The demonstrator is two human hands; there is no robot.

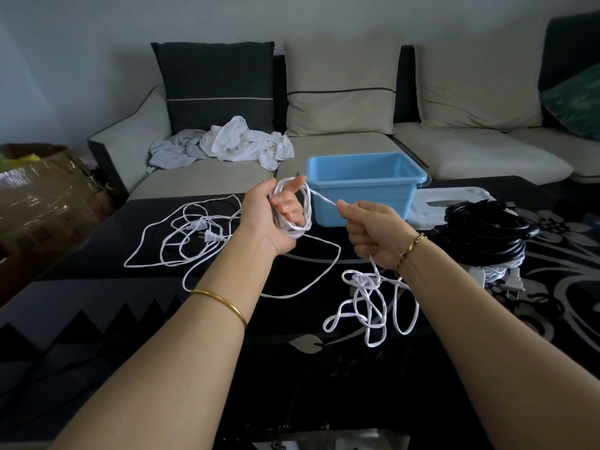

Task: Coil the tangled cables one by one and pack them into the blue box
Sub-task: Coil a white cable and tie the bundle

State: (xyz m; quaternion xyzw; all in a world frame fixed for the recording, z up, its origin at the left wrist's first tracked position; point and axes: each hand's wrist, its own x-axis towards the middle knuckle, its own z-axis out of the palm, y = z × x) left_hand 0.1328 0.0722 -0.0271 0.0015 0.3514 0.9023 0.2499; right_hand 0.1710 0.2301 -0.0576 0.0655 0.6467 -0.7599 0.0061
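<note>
My left hand [272, 219] is raised over the black table and holds several loops of a white cable coil [300, 222] wound around its fingers. A taut strand runs from the coil to my right hand [373, 232], which grips it in a fist. Below that fist the cable drops into a tangled white heap [370, 306] on the table. More loose white cable with two plugs [207, 235] sprawls at the left. The blue box [363, 190] stands just behind my hands, and nothing shows inside it.
A coiled black cable [487, 235] lies at the right on top of some white cable. A white lid [454, 199] rests beside the box. Behind the table [97, 287] is a sofa with cushions and crumpled clothes [240, 141]. A cardboard box [42, 190] stands at the left.
</note>
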